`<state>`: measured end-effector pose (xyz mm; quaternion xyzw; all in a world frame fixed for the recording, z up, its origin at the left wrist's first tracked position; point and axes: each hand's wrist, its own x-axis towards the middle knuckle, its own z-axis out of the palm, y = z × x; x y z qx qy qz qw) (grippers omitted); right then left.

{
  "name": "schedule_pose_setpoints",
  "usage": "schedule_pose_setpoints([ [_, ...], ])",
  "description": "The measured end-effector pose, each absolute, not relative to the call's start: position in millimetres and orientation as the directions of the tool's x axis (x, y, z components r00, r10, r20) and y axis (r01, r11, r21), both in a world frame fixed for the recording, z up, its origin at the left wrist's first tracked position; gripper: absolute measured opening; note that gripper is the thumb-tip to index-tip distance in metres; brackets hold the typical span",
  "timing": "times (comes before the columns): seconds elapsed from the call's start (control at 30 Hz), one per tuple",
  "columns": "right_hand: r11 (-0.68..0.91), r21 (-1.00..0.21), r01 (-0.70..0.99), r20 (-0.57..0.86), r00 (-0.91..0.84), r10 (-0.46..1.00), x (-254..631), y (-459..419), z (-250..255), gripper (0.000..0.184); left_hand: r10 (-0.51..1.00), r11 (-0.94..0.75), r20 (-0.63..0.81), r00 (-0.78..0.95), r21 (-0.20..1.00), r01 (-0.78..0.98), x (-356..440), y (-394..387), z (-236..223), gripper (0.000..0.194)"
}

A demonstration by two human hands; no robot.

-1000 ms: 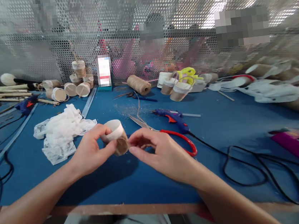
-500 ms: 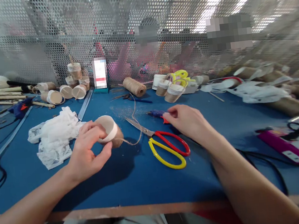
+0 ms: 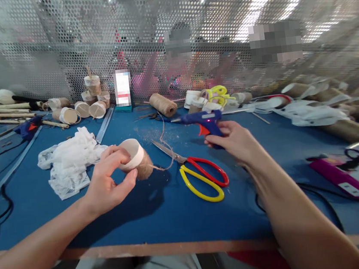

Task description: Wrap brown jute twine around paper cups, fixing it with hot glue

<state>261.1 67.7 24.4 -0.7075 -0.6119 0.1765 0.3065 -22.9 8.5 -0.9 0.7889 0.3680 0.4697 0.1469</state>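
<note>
My left hand (image 3: 111, 179) grips a small cup (image 3: 144, 166) by its white rim, fingers inside and thumb outside. The cup is tilted, its lower part wrapped in brown twine. A loose strand of twine (image 3: 169, 146) runs from it towards the twine spool (image 3: 163, 105) at the back. In my right hand (image 3: 228, 139) is a blue hot glue gun (image 3: 202, 118) with an orange trigger, raised above the table, its nozzle pointing left and a small red light lit. Between the hands lie open scissors (image 3: 200, 177) with one red and one yellow handle.
Crumpled white fabric (image 3: 72, 157) lies left of the cup. Several twine-wrapped cups (image 3: 92, 86) stand at the back beside a phone (image 3: 123, 89). Another glue gun (image 3: 29, 127) rests far left. A purple power strip (image 3: 343, 180) with black cables sits right. A perforated metal screen (image 3: 140, 18) rises behind.
My right hand has lifted the glue gun off the table and turned it upright. My left hand still holds the cup in nearly the same place.
</note>
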Motion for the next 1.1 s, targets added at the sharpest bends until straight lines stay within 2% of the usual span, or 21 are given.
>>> schedule_pose_setpoints([
  [0.07,-0.003,-0.76,0.65,0.102,0.124,0.987,250.0,53.9,32.8,0.023,0.749,-0.658,0.602,0.276,0.627,0.416,-22.6,9.3,-2.5,0.01],
  [0.13,-0.01,-0.898,0.44,-0.022,-0.021,1.0,237.4,40.8,38.3,0.021,0.788,-0.614,0.557,0.261,0.684,0.394,-22.4,10.4,-4.8,0.007],
  [0.2,0.007,-0.938,0.346,-0.051,-0.158,0.986,224.5,29.6,40.4,0.022,0.824,-0.566,0.517,0.23,0.734,0.376,-22.1,12.0,-7.1,0.005],
  [0.3,0.103,-0.953,0.286,0.039,-0.223,0.974,209.1,16.9,37.6,0.022,0.871,-0.491,0.454,0.187,0.79,0.368,-21.3,14.6,-9.9,0.005],
  [0.43,0.129,-0.931,0.341,0.012,-0.324,0.946,202.9,7.5,28.3,0.021,0.903,-0.429,0.382,0.197,0.826,0.365,-19.9,16.1,-12.7,0.006],
  [0.6,0.067,-0.861,0.504,-0.02,-0.166,0.986,202.2,-1.1,20.8,0.02,0.88,-0.474,0.416,0.229,0.803,0.362,-19.3,15.5,-13.8,0.009],
  [0.77,0.186,-0.821,0.539,0.1,-0.186,0.977,198.9,-4.8,17.4,0.01,0.88,-0.473,0.414,0.232,0.796,0.378,-20.3,16.4,-13.5,0.009],
  [1.1,0.284,-0.695,0.661,0.196,-0.206,0.959,202.1,1.1,10.6,0.014,0.906,-0.418,0.348,0.243,0.831,0.367,-21.5,17.4,-17.0,0.009],
])
